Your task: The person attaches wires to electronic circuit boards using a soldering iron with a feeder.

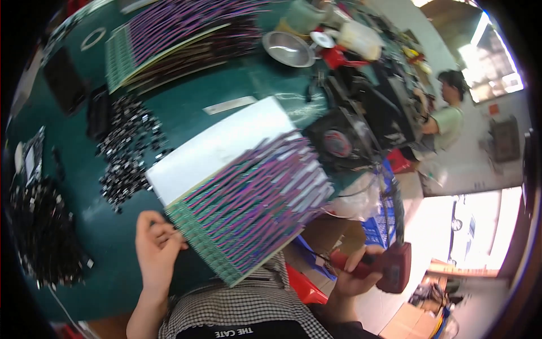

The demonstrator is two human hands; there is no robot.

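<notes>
In front of me a tilted green panel (210, 247) carries rows of thin purple and pink wires (248, 189). It lies over a white sheet (226, 141). My left hand (156, 248) is at the panel's left edge, fingers curled and thumb pressed in; whatever they pinch is too small to make out. Low on the right, my right hand (359, 273) is closed around the handle of a red pistol-shaped tool (393, 268). A dark cable or hose runs up from that tool. Small black and silvery parts (130, 150) are heaped beyond my left hand.
A stack of similar wired panels (121, 59) stands at the back left. Black cable pieces (45, 234) pile up at the left. A metal bowl (288, 49) and a black fan-like device (337, 142) sit to the right. Another person (450, 113) works at far right.
</notes>
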